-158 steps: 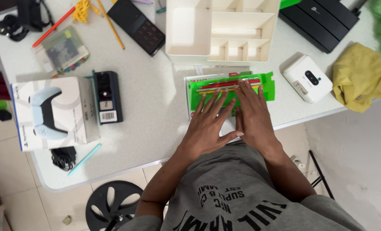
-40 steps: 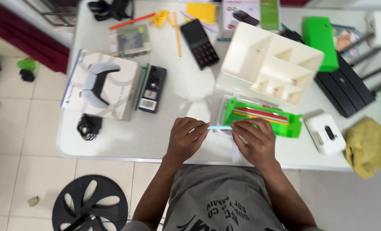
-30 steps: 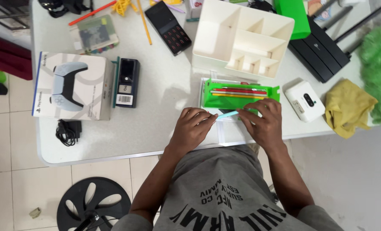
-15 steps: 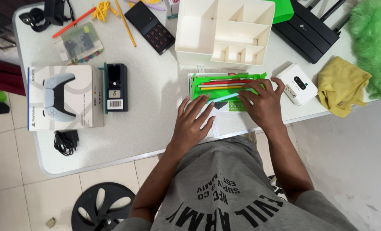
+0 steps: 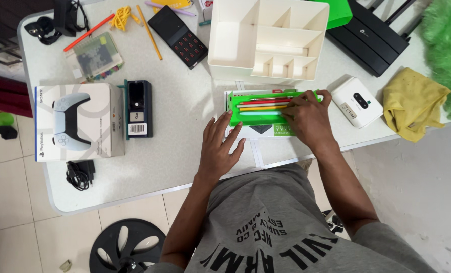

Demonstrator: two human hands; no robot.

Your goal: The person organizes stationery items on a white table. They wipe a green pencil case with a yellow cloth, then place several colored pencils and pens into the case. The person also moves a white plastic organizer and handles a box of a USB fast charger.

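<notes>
Now pale blue pencil (image 5: 261, 112) crosswise, right hand (image 5: 309, 119) touching

Pencils (image 5: 262, 105) lie in tray (image 5: 234, 107), organiser (image 5: 235, 38) behind, box (image 5: 102, 121) left.

**Colours across the white table**

The table (image 5: 185, 151) is white with a faint speckle. Near its front edge a bright green tray (image 5: 258, 117) holds pencils (image 5: 263, 104) in red, yellow, green and pale blue. Behind it stands a cream organiser (image 5: 266, 38). Towards the right edge lie a white device (image 5: 357, 101) with a black oval, a mustard-yellow cloth (image 5: 415, 103) and a black router (image 5: 369, 35). At the back edge sit a black calculator (image 5: 179, 36) with red keys, an orange pencil (image 5: 149, 32) and a red one (image 5: 88, 32). By the left edge a white box (image 5: 76, 121) pictures a white-and-black controller.
</notes>
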